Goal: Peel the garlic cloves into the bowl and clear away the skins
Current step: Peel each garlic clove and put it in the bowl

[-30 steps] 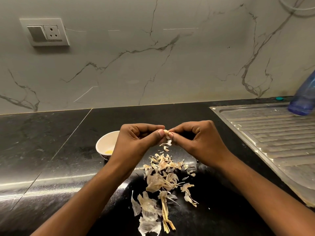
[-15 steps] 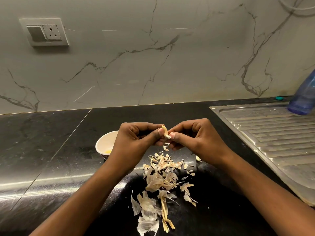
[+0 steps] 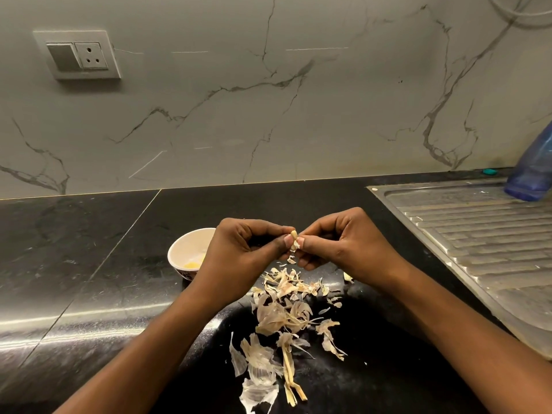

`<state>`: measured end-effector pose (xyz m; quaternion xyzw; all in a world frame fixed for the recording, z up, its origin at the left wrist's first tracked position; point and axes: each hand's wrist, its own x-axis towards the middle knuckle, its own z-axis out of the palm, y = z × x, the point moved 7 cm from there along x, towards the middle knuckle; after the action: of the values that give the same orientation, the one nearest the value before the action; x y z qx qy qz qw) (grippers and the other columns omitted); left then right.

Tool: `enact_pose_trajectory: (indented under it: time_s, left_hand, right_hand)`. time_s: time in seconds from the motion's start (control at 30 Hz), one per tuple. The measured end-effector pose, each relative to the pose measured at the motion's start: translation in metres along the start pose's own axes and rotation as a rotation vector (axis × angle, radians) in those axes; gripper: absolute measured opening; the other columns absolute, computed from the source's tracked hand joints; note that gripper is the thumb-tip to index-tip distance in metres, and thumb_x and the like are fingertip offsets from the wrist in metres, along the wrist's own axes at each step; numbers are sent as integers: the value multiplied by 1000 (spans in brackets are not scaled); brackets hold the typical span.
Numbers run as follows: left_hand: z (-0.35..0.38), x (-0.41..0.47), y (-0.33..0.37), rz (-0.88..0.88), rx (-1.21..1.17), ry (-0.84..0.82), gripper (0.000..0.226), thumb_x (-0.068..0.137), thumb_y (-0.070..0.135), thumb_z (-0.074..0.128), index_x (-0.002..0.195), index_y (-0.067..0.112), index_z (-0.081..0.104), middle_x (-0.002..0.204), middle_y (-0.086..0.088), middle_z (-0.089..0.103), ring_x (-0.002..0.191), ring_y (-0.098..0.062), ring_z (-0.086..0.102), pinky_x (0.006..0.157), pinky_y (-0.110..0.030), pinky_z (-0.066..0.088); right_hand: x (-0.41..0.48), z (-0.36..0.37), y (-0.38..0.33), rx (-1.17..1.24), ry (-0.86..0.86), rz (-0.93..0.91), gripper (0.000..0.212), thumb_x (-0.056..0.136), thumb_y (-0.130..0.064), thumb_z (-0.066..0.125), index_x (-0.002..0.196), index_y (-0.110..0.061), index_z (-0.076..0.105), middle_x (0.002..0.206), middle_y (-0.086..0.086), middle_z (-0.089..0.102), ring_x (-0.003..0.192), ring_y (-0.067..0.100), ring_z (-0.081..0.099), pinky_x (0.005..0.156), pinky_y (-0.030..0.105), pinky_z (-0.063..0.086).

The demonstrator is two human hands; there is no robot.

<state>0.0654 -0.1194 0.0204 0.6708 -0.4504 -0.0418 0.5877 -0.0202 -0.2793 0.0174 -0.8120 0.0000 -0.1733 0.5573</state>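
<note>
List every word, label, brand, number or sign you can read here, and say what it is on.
None can be read. The switch plate is blank, the blue bottle shows no legible label, and the dark marks low on the bowl are too small to make out.

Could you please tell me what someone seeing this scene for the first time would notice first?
The left hand and right hand meet mid-frame above the black counter, both pinching a small clove at their fingertips. Just below them, pale skins lie scattered on the counter toward the viewer. A white bowl sits just left of the left hand.
</note>
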Motion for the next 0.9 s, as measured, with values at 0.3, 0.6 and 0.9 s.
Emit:
enact_pose_trajectory:
  time_s: [0.3, 0.6, 0.9]
  left_hand:
    - [1, 0, -4, -88, -129, 20, 19, 94, 4, 71, 110, 10, 79, 96, -8, 82, 87, -27, 79, 81, -32, 65]
    - [3, -3, -7, -207, -246, 17, 23, 89, 18, 76, 107, 3, 79, 94, -16, 80, 88, -37, 78, 82, -39, 66]
    - [-2, -1, -10, -298, -561, 57, 33, 83, -1, 72, 116, -5, 73, 107, -25, 77, 101, -35, 77, 85, -32, 64]
  right_hand:
    - [0, -4, 1, 27, 75, -8, 8, 94, -7, 75, 99, -2, 80, 83, 13, 80, 74, 29, 79, 68, 33, 66]
    - [-1, -2, -6, -120, 79, -99, 10, 92, -15, 80, 96, -5, 82, 81, 6, 80, 73, 24, 79, 69, 37, 67]
    - [-1, -16, -6, -20, 178, -94, 7, 91, -4, 80, 98, -6, 82, 83, 8, 81, 75, 25, 79, 70, 31, 65]
